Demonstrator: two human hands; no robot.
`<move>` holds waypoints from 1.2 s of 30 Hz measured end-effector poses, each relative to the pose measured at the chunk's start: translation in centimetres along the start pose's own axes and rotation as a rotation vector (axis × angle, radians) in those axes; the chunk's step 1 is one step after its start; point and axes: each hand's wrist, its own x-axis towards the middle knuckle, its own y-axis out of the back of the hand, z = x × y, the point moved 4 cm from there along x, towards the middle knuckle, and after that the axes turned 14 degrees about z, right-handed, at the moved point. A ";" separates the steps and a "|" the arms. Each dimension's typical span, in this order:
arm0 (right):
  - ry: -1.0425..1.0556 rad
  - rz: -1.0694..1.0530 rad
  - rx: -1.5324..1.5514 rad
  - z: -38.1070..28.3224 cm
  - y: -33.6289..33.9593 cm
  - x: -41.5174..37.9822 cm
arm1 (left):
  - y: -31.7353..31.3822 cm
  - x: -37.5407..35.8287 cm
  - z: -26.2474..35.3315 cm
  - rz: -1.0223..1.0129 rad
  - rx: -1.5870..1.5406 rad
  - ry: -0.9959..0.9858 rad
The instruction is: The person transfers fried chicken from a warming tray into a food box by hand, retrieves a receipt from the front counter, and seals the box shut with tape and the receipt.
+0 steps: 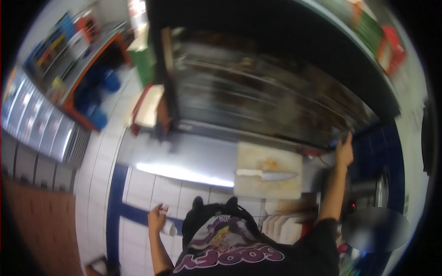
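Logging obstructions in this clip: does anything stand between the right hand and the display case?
Nothing large visibly does: the right hand is by the lower right corner of the display case. Something small and dark shows at the hand, too blurred to identify.

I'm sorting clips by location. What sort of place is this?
Probably a food shop or takeaway kitchen: a large knife lies on a cutting board, a dark-framed shelved case stands beyond it, and a lit cabinet shows at far left, though blurred.
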 end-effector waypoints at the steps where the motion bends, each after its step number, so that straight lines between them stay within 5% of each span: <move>1: -0.048 -0.054 -0.063 0.8 -0.2 0.4 | -1.3 1.3 -2.3 -0.010 -0.112 -0.030; 3: -0.139 -0.174 -0.082 1.4 0.7 0.1 | -4.0 4.8 -5.3 -0.096 -0.255 0.071; 5: -0.282 -0.179 -0.045 2.7 0.6 -1.6 | -4.8 6.9 -1.8 -0.262 -0.359 0.160; 8: -0.159 -0.214 0.022 2.2 2.7 -7.6 | -10.5 10.8 -1.7 -0.444 -0.557 0.252; 11: -0.015 -0.163 0.321 4.9 2.3 -19.7 | -13.1 11.8 3.2 -0.540 -0.735 0.399; 12: -0.039 -0.369 0.296 6.0 1.8 -24.6 | -13.6 11.0 4.7 -0.535 -0.809 0.507; 14: -0.164 -0.396 0.427 9.8 1.7 -36.6 | -14.9 10.6 5.9 -0.583 -0.915 0.497; 16: -0.386 -0.431 0.431 13.6 3.7 -48.9 | -16.4 11.2 5.2 -0.796 -1.061 0.715; 17: -0.691 -0.587 0.476 14.9 4.6 -55.0 | -18.3 13.7 3.0 -0.940 -1.028 0.465; 18: -0.995 -0.732 0.530 15.9 5.4 -60.7 | -18.2 13.6 2.9 -0.990 -0.972 0.452; 21: -1.345 -0.870 0.740 17.9 7.3 -70.0 | -16.1 11.4 5.5 -0.730 -0.992 0.623; 23: -1.020 -0.901 0.498 21.8 5.4 -71.0 | -15.9 9.3 6.4 -0.637 -0.946 0.564; 24: -0.926 -0.733 0.327 24.8 2.3 -71.5 | -15.6 9.5 4.9 -0.727 -0.812 0.528; 25: -1.042 -0.602 0.437 26.5 3.3 -65.7 | -15.6 8.0 5.4 -0.809 -0.681 0.492; 26: -1.463 -0.371 0.714 28.5 2.3 -62.4 | -16.7 6.3 6.1 -0.817 -0.669 0.474; 27: -1.457 -0.294 0.976 31.0 -0.7 -58.8 | -16.5 1.6 9.4 -0.616 -0.413 0.296; 28: -1.266 -0.100 0.767 33.3 -0.9 -52.5 | -15.8 -2.1 11.5 -0.398 -0.162 0.122; 30: -1.711 -0.055 1.161 36.4 -1.1 -44.1 | -18.8 -4.1 11.6 -0.200 -0.131 -0.139; 32: -1.835 0.147 1.234 41.5 -3.4 -39.3 | -20.2 -10.5 15.5 -0.245 -0.071 -0.469; 36: -2.090 0.293 1.116 47.5 -4.6 -36.5 | -21.5 -21.9 21.7 -0.347 -0.248 -0.651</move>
